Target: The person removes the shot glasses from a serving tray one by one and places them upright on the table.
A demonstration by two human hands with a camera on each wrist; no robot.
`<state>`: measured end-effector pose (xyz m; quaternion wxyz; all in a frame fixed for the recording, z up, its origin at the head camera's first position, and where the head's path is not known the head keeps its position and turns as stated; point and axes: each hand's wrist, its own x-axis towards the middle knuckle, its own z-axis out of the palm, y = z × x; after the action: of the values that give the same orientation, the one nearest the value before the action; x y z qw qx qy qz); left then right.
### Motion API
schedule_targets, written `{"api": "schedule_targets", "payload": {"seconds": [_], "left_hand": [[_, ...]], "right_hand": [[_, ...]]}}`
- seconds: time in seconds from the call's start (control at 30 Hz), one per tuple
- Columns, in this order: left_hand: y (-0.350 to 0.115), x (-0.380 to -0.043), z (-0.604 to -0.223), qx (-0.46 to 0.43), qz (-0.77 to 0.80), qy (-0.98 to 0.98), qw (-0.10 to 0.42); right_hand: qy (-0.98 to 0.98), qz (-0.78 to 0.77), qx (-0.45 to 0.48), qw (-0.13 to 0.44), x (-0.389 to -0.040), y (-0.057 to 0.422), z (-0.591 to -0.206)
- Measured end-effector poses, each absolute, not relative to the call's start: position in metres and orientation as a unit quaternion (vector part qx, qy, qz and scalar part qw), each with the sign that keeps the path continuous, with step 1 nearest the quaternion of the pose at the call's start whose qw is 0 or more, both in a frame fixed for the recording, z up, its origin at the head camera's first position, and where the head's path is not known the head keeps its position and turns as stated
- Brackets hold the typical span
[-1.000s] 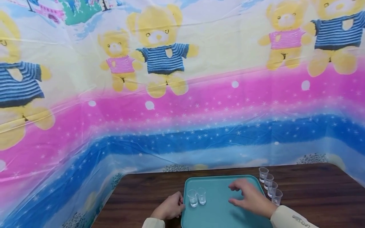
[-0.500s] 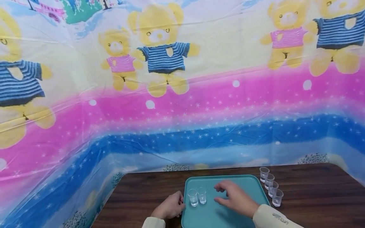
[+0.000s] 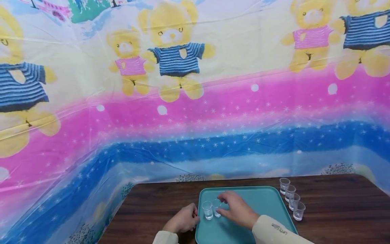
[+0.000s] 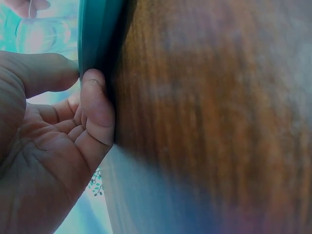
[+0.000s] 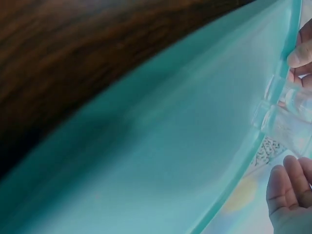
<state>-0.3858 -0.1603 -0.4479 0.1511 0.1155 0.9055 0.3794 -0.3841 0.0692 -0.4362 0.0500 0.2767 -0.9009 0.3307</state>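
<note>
Two clear shot glasses, a left one (image 3: 208, 210) and a right one (image 3: 217, 212), stand side by side on a teal tray (image 3: 268, 200), near its left edge. My left hand (image 3: 184, 218) pinches the tray's left rim between thumb and curled index finger, as the left wrist view shows at the rim (image 4: 97, 34). Over the tray, my right hand (image 3: 237, 208) has its thumb and fingers spread around the right glass, partly hiding it. In the right wrist view the fingers (image 5: 287, 190) are apart from the nearer glass (image 5: 287, 127).
Several more clear shot glasses (image 3: 294, 201) stand in a slanting row on the dark wooden table (image 3: 338, 206), just right of the tray. A printed cloth with teddy bears (image 3: 179, 61) hangs behind the table and along its left side.
My right hand has moved left across the tray to the right glass. My left hand stays at the tray's rim, and the glasses keep their places.
</note>
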Motion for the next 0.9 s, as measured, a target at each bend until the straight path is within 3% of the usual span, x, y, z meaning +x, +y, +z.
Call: {"api": "schedule_targets", "payload": {"seconds": [0.9], "left_hand": [[-0.162, -0.384, -0.448, 0.126, 0.383, 0.902, 0.153]], "right_hand": [[-0.897, 0.364, 0.248, 0.035, -0.38, 0.082, -0.441]]}}
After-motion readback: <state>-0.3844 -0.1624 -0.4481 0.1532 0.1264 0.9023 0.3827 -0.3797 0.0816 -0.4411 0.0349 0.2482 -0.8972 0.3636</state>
